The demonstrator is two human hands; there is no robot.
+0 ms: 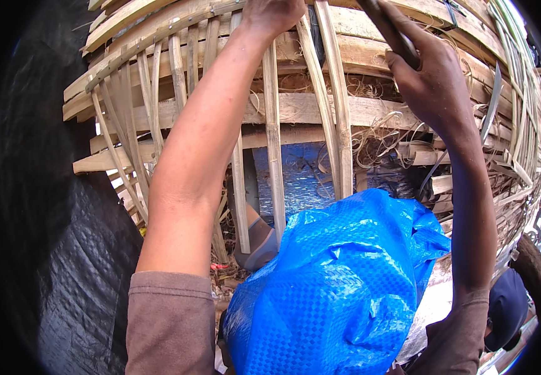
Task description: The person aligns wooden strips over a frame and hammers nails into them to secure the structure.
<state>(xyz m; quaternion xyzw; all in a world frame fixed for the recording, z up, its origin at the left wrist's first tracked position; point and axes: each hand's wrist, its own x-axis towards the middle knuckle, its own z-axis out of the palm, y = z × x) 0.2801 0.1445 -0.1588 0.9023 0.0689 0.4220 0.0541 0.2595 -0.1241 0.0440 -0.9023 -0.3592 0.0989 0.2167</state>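
At the top edge my left hand (275,14) is closed over a bamboo strip (273,134) that hangs down from the upper rail. The frame cuts off its fingers, so what they pinch cannot be made out. My right hand (432,75) wraps round a dark handle (393,36), whose upper end runs out of view. Several pale split strips hang from a nailed rail (151,42) to the left of my left hand. Two more strips (340,106) hang between my hands.
Stacked wooden slats (320,106) lie behind the strips, with curly shavings (383,134) on them. A blue woven plastic sheet (339,281) covers my lap. Black sheeting (76,269) is on the left. Long thin strips (520,81) are bundled at right, near a person's dark cap (507,306).
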